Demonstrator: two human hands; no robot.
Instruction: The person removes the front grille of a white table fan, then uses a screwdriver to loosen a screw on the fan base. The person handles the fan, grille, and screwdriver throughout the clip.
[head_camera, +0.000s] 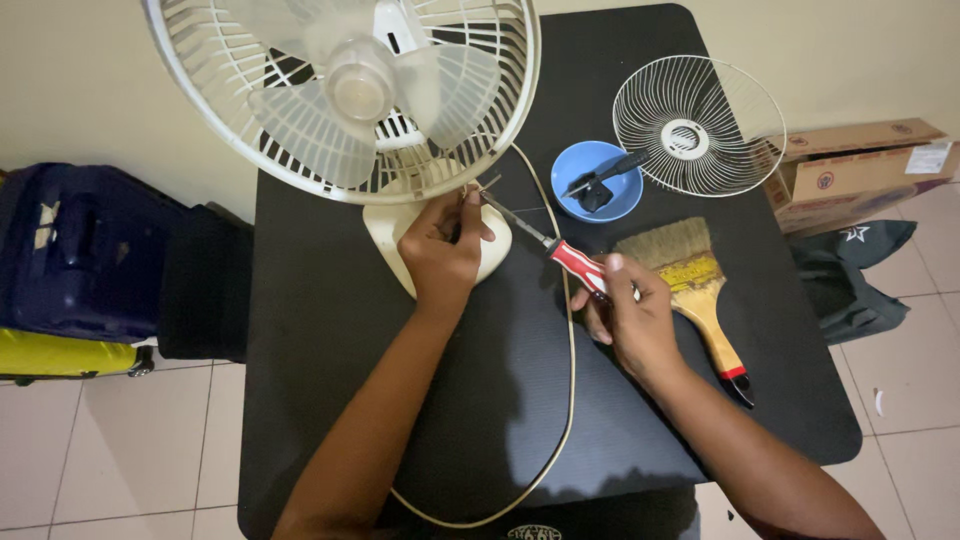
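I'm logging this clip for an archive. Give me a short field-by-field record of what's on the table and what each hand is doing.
surface: black table on a tiled floor
main item: cream desk fan, front grille off, blades exposed
left hand: grips the lower rim of the fan's cage, above its base
right hand: holds a red-handled screwdriver, tip pointing at the cage rim
cord: cream power cable looping over the table
other items: detached wire grille, blue bowl, wooden-handled brush

A black table (330, 330) stands against a cream wall (80, 90) on pale floor tiles (120, 450).
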